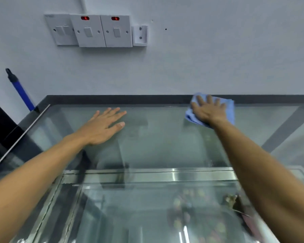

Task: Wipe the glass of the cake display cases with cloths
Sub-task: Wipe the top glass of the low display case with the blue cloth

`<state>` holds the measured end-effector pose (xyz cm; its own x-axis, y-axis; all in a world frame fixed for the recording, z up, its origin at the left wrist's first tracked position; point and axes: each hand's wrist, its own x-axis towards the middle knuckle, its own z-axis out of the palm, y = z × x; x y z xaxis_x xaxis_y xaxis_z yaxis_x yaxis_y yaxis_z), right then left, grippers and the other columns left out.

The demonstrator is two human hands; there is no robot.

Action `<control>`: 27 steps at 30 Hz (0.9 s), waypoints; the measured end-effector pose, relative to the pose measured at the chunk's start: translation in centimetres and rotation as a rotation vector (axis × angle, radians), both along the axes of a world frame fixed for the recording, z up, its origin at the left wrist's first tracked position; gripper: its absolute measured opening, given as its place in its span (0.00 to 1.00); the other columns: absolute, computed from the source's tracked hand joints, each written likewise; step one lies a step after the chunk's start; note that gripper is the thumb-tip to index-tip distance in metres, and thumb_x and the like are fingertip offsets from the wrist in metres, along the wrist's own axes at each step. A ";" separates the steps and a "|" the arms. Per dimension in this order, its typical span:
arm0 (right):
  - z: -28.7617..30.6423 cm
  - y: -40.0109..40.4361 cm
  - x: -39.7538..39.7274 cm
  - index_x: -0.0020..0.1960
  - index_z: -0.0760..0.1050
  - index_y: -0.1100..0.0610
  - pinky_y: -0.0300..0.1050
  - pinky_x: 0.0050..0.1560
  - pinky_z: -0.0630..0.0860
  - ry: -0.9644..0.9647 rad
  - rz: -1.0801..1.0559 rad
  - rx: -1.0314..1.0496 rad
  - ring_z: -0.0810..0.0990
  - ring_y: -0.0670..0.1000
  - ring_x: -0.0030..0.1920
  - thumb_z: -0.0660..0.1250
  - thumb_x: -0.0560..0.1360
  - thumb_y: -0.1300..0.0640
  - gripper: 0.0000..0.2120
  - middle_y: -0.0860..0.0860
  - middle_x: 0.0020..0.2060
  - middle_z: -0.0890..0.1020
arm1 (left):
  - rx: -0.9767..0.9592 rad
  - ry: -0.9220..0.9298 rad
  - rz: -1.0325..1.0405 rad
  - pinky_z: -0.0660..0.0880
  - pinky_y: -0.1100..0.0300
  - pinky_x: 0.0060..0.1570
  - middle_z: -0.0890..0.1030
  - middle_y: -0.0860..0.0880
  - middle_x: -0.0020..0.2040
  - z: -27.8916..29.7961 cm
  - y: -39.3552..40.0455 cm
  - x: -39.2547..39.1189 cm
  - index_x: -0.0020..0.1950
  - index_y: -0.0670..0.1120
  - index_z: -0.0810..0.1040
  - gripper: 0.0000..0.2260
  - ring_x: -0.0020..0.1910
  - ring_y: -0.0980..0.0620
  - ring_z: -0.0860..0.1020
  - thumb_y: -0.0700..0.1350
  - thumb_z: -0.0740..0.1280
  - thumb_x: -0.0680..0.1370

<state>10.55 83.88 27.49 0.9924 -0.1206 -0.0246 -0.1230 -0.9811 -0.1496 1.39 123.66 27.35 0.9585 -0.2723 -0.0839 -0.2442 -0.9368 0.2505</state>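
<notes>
Forearms: both bare, entering from the lower corners at about 7 and 5 o'clock, reaching up and inward over the case.
Glass top (165, 141): flat pane of the cake display case, filling the lower half of the view; a dark frame runs along its far edge against the wall.
Left hand (102, 128): palm down and flat on the glass, toward 10 o'clock from the pane's middle; fingers straight and lying close together, thumb angled out to the right; it holds nothing.
Right hand (209, 111): pressed flat on top of the cloth at about 1 o'clock, near the far edge of the pane; fingers spread slightly apart and pointing at the wall, not curled around the fabric.
Blue cloth (229, 111): folded, lying on the glass under the right hand, its far edge overlapping the dark frame; fabric shows on both sides of the palm.
Inside the case: a metal rail crosses below the pane at 6 o'clock; blurred coloured cakes (198, 216) show through at about 5 o'clock.
Wall switches (91, 30): three white plates at 11 o'clock, two of them with red lights.
Blue handle (20, 90): leaning against the wall at 9 o'clock, beside the case's left corner.
</notes>
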 end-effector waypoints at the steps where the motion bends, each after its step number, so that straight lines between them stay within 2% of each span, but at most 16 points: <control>1: -0.1 4.1 0.4 0.83 0.51 0.41 0.68 0.79 0.46 0.011 0.020 0.031 0.49 0.65 0.82 0.45 0.82 0.34 0.30 0.53 0.84 0.51 | -0.021 -0.007 0.004 0.38 0.51 0.81 0.49 0.59 0.84 -0.1 0.0 0.3 0.84 0.62 0.51 0.35 0.83 0.57 0.45 0.74 0.43 0.78; 3: 0.0 12.5 -1.0 0.84 0.49 0.41 0.66 0.80 0.42 0.033 0.183 0.052 0.46 0.64 0.83 0.45 0.83 0.34 0.31 0.53 0.84 0.48 | -0.057 -0.027 0.040 0.39 0.53 0.81 0.49 0.59 0.84 -0.3 0.5 1.2 0.84 0.59 0.52 0.29 0.83 0.58 0.45 0.65 0.46 0.85; 5: 0.1 17.8 -5.0 0.84 0.47 0.40 0.64 0.81 0.42 0.039 0.427 0.024 0.46 0.62 0.83 0.44 0.83 0.33 0.31 0.52 0.84 0.47 | -0.060 -0.026 0.091 0.39 0.53 0.81 0.48 0.57 0.85 -0.3 1.8 1.7 0.85 0.56 0.51 0.26 0.84 0.56 0.44 0.60 0.46 0.86; 7: -0.2 17.2 -12.7 0.83 0.46 0.37 0.60 0.82 0.42 0.005 0.741 -0.059 0.45 0.58 0.84 0.40 0.81 0.32 0.31 0.49 0.84 0.47 | -0.048 -0.016 0.092 0.40 0.51 0.81 0.48 0.55 0.85 -0.2 3.3 2.2 0.85 0.55 0.51 0.26 0.84 0.54 0.44 0.59 0.46 0.87; 8: -0.1 15.1 -17.2 0.82 0.45 0.36 0.57 0.82 0.40 -0.005 0.882 -0.036 0.44 0.55 0.84 0.42 0.81 0.31 0.31 0.46 0.84 0.47 | -0.023 -0.017 0.068 0.40 0.51 0.81 0.48 0.54 0.85 -0.2 3.8 2.3 0.85 0.54 0.51 0.28 0.84 0.52 0.45 0.61 0.47 0.86; 10: 0.2 8.2 -22.6 0.82 0.47 0.34 0.49 0.82 0.37 -0.014 0.980 0.037 0.41 0.48 0.84 0.47 0.83 0.31 0.29 0.40 0.84 0.46 | 0.013 -0.017 0.028 0.40 0.50 0.82 0.47 0.54 0.85 -0.3 4.3 2.2 0.85 0.55 0.49 0.36 0.84 0.52 0.44 0.70 0.44 0.81; 12: 0.7 0.3 -21.7 0.80 0.44 0.28 0.47 0.82 0.39 -0.009 0.760 0.033 0.42 0.44 0.83 0.45 0.80 0.26 0.29 0.36 0.83 0.47 | 0.020 -0.012 0.014 0.40 0.51 0.82 0.46 0.54 0.85 -0.5 4.2 2.1 0.85 0.55 0.48 0.44 0.84 0.52 0.43 0.75 0.38 0.73; 14: 0.9 -4.9 -16.2 0.77 0.43 0.24 0.52 0.83 0.44 0.022 0.451 0.001 0.45 0.46 0.84 0.35 0.73 0.19 0.33 0.38 0.83 0.49 | 0.049 -0.015 0.017 0.40 0.50 0.82 0.44 0.55 0.85 -0.5 3.9 2.3 0.85 0.55 0.46 0.47 0.84 0.52 0.42 0.76 0.35 0.70; 16: 0.2 -6.2 -9.1 0.79 0.49 0.29 0.58 0.81 0.49 0.011 0.237 -0.046 0.49 0.53 0.84 0.29 0.68 0.17 0.43 0.44 0.84 0.52 | 0.065 -0.023 0.020 0.40 0.50 0.82 0.43 0.55 0.85 -0.4 3.9 2.3 0.85 0.55 0.45 0.47 0.84 0.52 0.42 0.76 0.35 0.70; 17: 0.0 -4.7 -5.8 0.81 0.52 0.33 0.61 0.80 0.51 -0.010 0.142 -0.041 0.51 0.57 0.83 0.31 0.70 0.18 0.44 0.47 0.84 0.52 | 0.076 -0.031 0.024 0.40 0.50 0.82 0.43 0.55 0.85 -0.7 4.0 2.3 0.85 0.55 0.45 0.45 0.84 0.52 0.42 0.76 0.36 0.72; 18: 0.0 -2.2 -3.1 0.81 0.53 0.36 0.64 0.79 0.51 -0.014 0.058 -0.029 0.52 0.61 0.82 0.36 0.74 0.23 0.40 0.49 0.84 0.52 | 0.078 -0.036 0.022 0.40 0.50 0.82 0.43 0.55 0.85 -0.8 3.9 2.3 0.85 0.55 0.45 0.42 0.84 0.52 0.41 0.75 0.38 0.76; 20: 0.4 5.1 0.2 0.82 0.52 0.40 0.66 0.79 0.50 -0.001 0.068 0.000 0.51 0.65 0.82 0.45 0.81 0.31 0.32 0.52 0.84 0.51 | 0.052 -0.035 0.031 0.40 0.51 0.82 0.43 0.56 0.85 -0.9 3.9 2.4 0.85 0.56 0.45 0.36 0.84 0.54 0.41 0.71 0.39 0.81; 22: 0.5 13.3 -0.3 0.84 0.49 0.41 0.64 0.80 0.47 0.015 0.240 -0.012 0.49 0.63 0.83 0.46 0.83 0.33 0.31 0.52 0.84 0.48 | -0.021 -0.017 0.048 0.40 0.52 0.82 0.44 0.58 0.84 -0.6 3.9 2.5 0.85 0.57 0.47 0.40 0.83 0.56 0.42 0.74 0.33 0.76; 24: 0.2 19.3 -4.5 0.84 0.47 0.40 0.62 0.81 0.46 0.022 0.520 -0.054 0.48 0.61 0.83 0.40 0.81 0.31 0.33 0.51 0.84 0.48 | -0.079 -0.007 0.060 0.40 0.54 0.82 0.46 0.59 0.84 -0.4 3.9 2.4 0.85 0.57 0.48 0.45 0.83 0.57 0.43 0.76 0.29 0.72; 25: 0.1 20.8 -8.3 0.83 0.47 0.39 0.62 0.81 0.46 -0.002 0.675 -0.088 0.48 0.60 0.83 0.38 0.78 0.30 0.35 0.51 0.84 0.49 | -0.083 -0.006 0.057 0.40 0.54 0.82 0.46 0.59 0.85 -0.3 3.9 2.3 0.85 0.57 0.48 0.43 0.83 0.57 0.43 0.73 0.30 0.73; 27: 0.0 19.8 -17.2 0.83 0.50 0.38 0.61 0.81 0.46 -0.033 0.986 -0.058 0.49 0.59 0.84 0.43 0.80 0.30 0.33 0.49 0.84 0.51 | -0.088 0.001 0.056 0.40 0.55 0.82 0.46 0.58 0.85 -0.2 3.8 2.2 0.85 0.56 0.48 0.41 0.83 0.57 0.43 0.72 0.31 0.75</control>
